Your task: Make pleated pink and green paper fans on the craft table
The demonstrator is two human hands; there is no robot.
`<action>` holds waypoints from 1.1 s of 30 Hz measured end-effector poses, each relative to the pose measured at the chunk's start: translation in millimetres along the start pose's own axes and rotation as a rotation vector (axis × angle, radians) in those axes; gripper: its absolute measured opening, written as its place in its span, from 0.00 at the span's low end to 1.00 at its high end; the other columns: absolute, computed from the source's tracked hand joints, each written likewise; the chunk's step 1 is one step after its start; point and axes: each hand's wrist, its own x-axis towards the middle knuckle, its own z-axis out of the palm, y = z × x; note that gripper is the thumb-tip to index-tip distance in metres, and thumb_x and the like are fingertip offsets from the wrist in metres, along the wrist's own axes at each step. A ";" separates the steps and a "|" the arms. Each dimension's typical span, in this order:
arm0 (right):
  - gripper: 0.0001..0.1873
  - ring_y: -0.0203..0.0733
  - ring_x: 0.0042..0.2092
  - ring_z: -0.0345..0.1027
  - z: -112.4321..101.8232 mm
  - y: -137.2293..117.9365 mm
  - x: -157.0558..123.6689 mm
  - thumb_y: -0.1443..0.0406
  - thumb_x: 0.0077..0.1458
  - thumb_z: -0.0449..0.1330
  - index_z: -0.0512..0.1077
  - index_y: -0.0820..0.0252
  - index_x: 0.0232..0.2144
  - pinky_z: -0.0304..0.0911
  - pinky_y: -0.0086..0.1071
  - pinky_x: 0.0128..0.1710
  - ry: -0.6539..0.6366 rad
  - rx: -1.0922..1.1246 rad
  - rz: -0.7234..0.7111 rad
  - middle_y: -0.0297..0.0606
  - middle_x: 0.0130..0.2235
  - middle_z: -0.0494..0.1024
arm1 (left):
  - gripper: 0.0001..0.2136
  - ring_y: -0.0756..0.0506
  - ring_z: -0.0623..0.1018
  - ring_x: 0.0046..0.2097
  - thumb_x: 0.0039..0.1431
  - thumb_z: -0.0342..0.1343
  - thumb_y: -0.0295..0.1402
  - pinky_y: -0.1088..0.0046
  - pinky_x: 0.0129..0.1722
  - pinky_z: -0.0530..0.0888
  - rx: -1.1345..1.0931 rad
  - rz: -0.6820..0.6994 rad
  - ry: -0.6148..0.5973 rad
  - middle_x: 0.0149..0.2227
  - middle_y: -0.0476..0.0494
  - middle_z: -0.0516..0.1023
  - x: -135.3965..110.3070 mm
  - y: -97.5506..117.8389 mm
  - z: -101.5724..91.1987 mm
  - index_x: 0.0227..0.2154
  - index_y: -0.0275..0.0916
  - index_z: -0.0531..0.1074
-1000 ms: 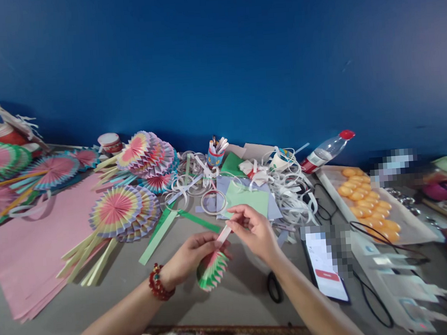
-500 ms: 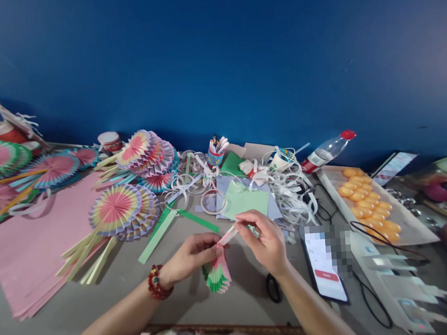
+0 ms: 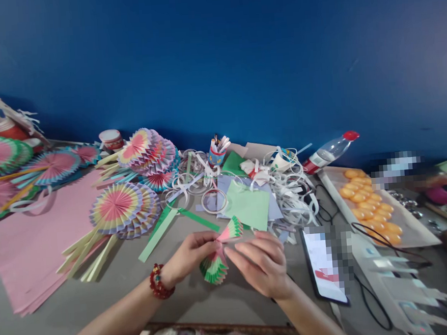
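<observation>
A pleated paper fan (image 3: 215, 269), pink with green edges, is pinched at its middle by my left hand (image 3: 196, 252). One half spreads upward and the other hangs below the fingers, like a bow. My right hand (image 3: 263, 261) is just to the right of the fan, fingers stretched toward its middle and slightly bent. Nothing shows in that hand, and I cannot tell whether a fingertip touches the paper. Beyond the hands lie a light green sheet (image 3: 249, 206), a roll of tape (image 3: 214, 201) and green paper strips (image 3: 159, 236).
Finished paper fans (image 3: 115, 208) lie left on pink sheets (image 3: 19, 258). White paper scraps (image 3: 292, 198) and a pen cup (image 3: 217, 155) stand behind. To the right are a phone (image 3: 324, 267), a power strip (image 3: 392, 288), a bottle (image 3: 329, 152) and a tray (image 3: 415, 228) of orange pieces.
The upper half of the pleated fan was a narrow folded strip between my right fingers; now it is spread. My right hand has let go and moved slightly down.
</observation>
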 end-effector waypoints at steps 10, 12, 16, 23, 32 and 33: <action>0.07 0.44 0.46 0.69 11.8 4.3 8.1 0.69 0.61 0.60 0.75 0.55 0.41 0.59 0.43 0.55 -0.234 0.200 0.217 0.34 0.42 0.82 | 0.15 0.50 0.68 0.32 0.60 0.55 0.43 0.76 0.34 0.66 0.098 0.090 -0.061 0.29 0.48 0.72 -3.7 9.8 4.0 0.34 0.34 0.76; 0.05 0.45 0.46 0.68 13.3 4.9 9.2 0.68 0.60 0.61 0.75 0.56 0.40 0.62 0.43 0.52 -0.247 0.284 0.272 0.36 0.42 0.81 | 0.16 0.49 0.68 0.32 0.62 0.53 0.43 0.76 0.34 0.66 0.145 0.123 -0.082 0.29 0.47 0.72 -4.4 9.7 2.9 0.34 0.33 0.76; 0.05 0.45 0.47 0.69 13.5 5.5 9.6 0.68 0.60 0.62 0.74 0.56 0.39 0.64 0.44 0.51 -0.247 0.360 0.317 0.38 0.42 0.80 | 0.16 0.50 0.66 0.31 0.64 0.51 0.42 0.76 0.32 0.65 0.218 0.158 -0.099 0.27 0.49 0.69 -5.7 9.5 1.3 0.34 0.33 0.75; 0.07 0.45 0.48 0.70 9.0 2.2 9.7 0.71 0.59 0.60 0.73 0.56 0.40 0.65 0.46 0.54 -0.254 0.338 0.321 0.39 0.43 0.80 | 0.16 0.49 0.67 0.32 0.66 0.48 0.40 0.76 0.34 0.66 0.345 0.251 -0.068 0.29 0.48 0.70 -6.2 12.3 4.5 0.32 0.34 0.73; 0.06 0.46 0.47 0.71 4.0 -2.8 16.3 0.72 0.59 0.59 0.73 0.58 0.38 0.67 0.45 0.53 -0.289 0.271 0.299 0.40 0.44 0.80 | 0.18 0.46 0.73 0.35 0.66 0.49 0.44 0.74 0.39 0.70 0.465 0.315 -0.050 0.32 0.43 0.75 -7.0 11.9 6.5 0.35 0.35 0.75; 0.06 0.46 0.47 0.71 3.9 -3.1 16.1 0.72 0.59 0.59 0.73 0.59 0.38 0.67 0.45 0.53 -0.291 0.267 0.299 0.40 0.44 0.80 | 0.18 0.46 0.73 0.36 0.66 0.49 0.45 0.74 0.39 0.70 0.469 0.319 -0.049 0.31 0.43 0.76 -7.2 12.0 6.8 0.35 0.35 0.75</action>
